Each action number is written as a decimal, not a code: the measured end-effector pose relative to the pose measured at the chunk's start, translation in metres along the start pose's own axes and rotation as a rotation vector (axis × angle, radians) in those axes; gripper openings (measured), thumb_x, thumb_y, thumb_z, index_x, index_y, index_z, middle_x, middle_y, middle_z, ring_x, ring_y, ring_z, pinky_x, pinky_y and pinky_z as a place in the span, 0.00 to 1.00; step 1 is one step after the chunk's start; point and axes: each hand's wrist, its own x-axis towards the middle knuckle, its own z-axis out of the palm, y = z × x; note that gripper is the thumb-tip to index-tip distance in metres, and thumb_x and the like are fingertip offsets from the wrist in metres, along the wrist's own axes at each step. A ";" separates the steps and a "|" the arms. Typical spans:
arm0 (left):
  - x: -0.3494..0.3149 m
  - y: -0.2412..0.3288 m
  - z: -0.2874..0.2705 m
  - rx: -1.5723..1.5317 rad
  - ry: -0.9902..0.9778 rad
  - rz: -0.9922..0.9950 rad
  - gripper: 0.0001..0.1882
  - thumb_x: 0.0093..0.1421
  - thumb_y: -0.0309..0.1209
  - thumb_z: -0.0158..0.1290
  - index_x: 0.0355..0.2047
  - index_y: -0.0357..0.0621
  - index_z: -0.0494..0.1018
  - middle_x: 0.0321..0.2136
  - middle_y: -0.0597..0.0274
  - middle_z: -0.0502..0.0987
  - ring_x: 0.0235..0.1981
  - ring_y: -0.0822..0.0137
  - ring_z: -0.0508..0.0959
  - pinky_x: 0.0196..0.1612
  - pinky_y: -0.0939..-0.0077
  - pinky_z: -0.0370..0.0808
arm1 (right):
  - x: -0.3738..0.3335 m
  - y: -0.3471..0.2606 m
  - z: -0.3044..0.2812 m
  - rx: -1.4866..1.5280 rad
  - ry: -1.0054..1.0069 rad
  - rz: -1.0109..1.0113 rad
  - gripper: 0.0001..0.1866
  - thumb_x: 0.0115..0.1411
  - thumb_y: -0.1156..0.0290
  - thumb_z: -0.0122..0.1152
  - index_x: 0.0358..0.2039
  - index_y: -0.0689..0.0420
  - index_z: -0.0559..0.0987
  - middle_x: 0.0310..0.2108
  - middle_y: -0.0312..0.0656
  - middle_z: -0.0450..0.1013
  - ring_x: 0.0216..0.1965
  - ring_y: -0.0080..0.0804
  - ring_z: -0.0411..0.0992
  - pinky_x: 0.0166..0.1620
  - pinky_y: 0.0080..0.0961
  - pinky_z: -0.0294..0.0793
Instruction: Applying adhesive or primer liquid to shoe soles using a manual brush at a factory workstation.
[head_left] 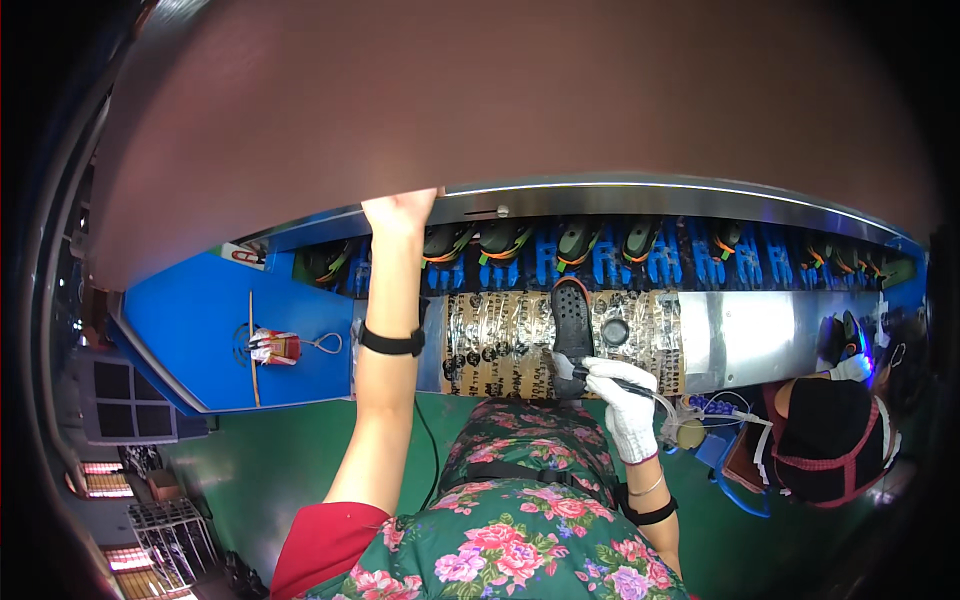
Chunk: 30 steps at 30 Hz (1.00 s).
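1. I see the black clog [571, 315] lying across the brown-covered middle of the tabletop [170, 345]; its holed toe points toward the back edge, and its grey end part [566, 382] comes near to the front edge.
2. The right hand [628, 393], in a white knitted glove, has its fingers closed around a dark pen-like tool [581, 370]. A clear tube [662, 400] runs beside this hand, toward the right; whether it joins the tool, I cannot say surely.
3. The bare left hand [402, 210] is raised to the metal rim [600, 196] above the back edge. Its fingers are mostly hidden there, so I cannot tell if it grips or only rests.
4. Just to the right of the clog, a small round black dish [614, 331] sits on the covering. Behind the back edge, more dark shoes [578, 242] stand in a row by blue holders.
5. I judge that the step in hand is work with the tool at the clog's near end.
6. To my mind, the next move calls for a steady tool tip there, and for care that the unheld clog does not slide over the front edge.
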 end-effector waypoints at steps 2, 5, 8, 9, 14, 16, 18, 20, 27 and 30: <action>-0.016 -0.026 0.016 0.135 0.103 0.043 0.35 0.71 0.48 0.47 0.65 0.30 0.60 0.66 0.43 0.64 0.66 0.49 0.66 0.70 0.52 0.65 | -0.001 0.001 -0.006 0.017 0.027 -0.006 0.11 0.53 0.88 0.67 0.38 0.69 0.86 0.42 0.54 0.83 0.42 0.37 0.82 0.46 0.28 0.83; -0.003 -0.079 0.024 0.735 -0.062 0.016 0.30 0.69 0.48 0.53 0.61 0.36 0.66 0.52 0.47 0.72 0.55 0.51 0.73 0.62 0.48 0.72 | -0.004 0.002 -0.010 0.069 0.075 0.010 0.12 0.53 0.88 0.67 0.39 0.69 0.86 0.43 0.55 0.83 0.42 0.36 0.82 0.46 0.27 0.83; 0.036 -0.126 0.030 1.625 -0.228 0.072 0.26 0.65 0.42 0.61 0.57 0.40 0.72 0.50 0.48 0.75 0.53 0.50 0.75 0.55 0.52 0.78 | -0.005 0.005 -0.011 0.115 0.117 0.023 0.12 0.54 0.88 0.67 0.40 0.68 0.85 0.43 0.55 0.83 0.42 0.36 0.82 0.46 0.27 0.83; 0.043 -0.132 0.027 1.618 -0.240 0.068 0.26 0.65 0.42 0.61 0.57 0.40 0.72 0.50 0.48 0.75 0.53 0.50 0.75 0.55 0.52 0.78 | -0.006 0.005 -0.010 0.135 0.116 0.025 0.12 0.55 0.88 0.67 0.40 0.68 0.85 0.43 0.55 0.83 0.41 0.36 0.82 0.46 0.27 0.83; 0.061 -0.125 0.012 1.971 -0.470 0.688 0.16 0.61 0.29 0.64 0.48 0.42 0.77 0.50 0.54 0.76 0.44 0.58 0.81 0.41 0.66 0.81 | -0.013 0.014 -0.012 0.174 0.130 0.021 0.11 0.55 0.88 0.66 0.40 0.68 0.85 0.43 0.54 0.83 0.40 0.36 0.82 0.45 0.27 0.83; 0.030 -0.108 0.015 1.591 -0.340 0.231 0.11 0.66 0.27 0.60 0.47 0.43 0.76 0.52 0.59 0.74 0.49 0.59 0.80 0.44 0.63 0.83 | -0.015 0.014 -0.018 0.174 0.172 -0.004 0.12 0.55 0.88 0.66 0.40 0.68 0.85 0.43 0.54 0.83 0.40 0.35 0.82 0.45 0.26 0.83; -0.029 -0.085 0.026 1.142 -0.297 0.163 0.10 0.70 0.29 0.56 0.49 0.41 0.75 0.51 0.59 0.72 0.49 0.58 0.80 0.52 0.62 0.83 | -0.017 0.009 -0.025 0.207 0.213 -0.014 0.12 0.55 0.87 0.66 0.41 0.68 0.85 0.43 0.53 0.83 0.40 0.35 0.82 0.45 0.27 0.83; -0.053 -0.036 0.008 1.158 -0.450 0.525 0.13 0.71 0.26 0.51 0.54 0.35 0.71 0.55 0.53 0.71 0.55 0.61 0.76 0.56 0.59 0.82 | -0.020 0.003 -0.034 0.200 0.228 -0.001 0.12 0.55 0.88 0.66 0.41 0.68 0.85 0.43 0.53 0.83 0.41 0.35 0.82 0.47 0.27 0.82; -0.119 0.060 -0.010 1.072 0.012 0.768 0.18 0.75 0.37 0.40 0.57 0.40 0.68 0.54 0.52 0.75 0.52 0.62 0.78 0.57 0.60 0.77 | -0.023 -0.049 -0.046 0.312 0.223 -0.132 0.13 0.55 0.87 0.64 0.42 0.67 0.85 0.45 0.53 0.82 0.42 0.36 0.82 0.47 0.28 0.81; -0.123 0.062 -0.036 1.028 0.035 0.366 0.20 0.75 0.41 0.43 0.56 0.40 0.73 0.46 0.58 0.78 0.46 0.66 0.80 0.55 0.64 0.77 | -0.025 -0.077 -0.027 0.340 0.147 -0.185 0.13 0.54 0.88 0.65 0.41 0.68 0.84 0.45 0.54 0.82 0.41 0.36 0.82 0.47 0.28 0.82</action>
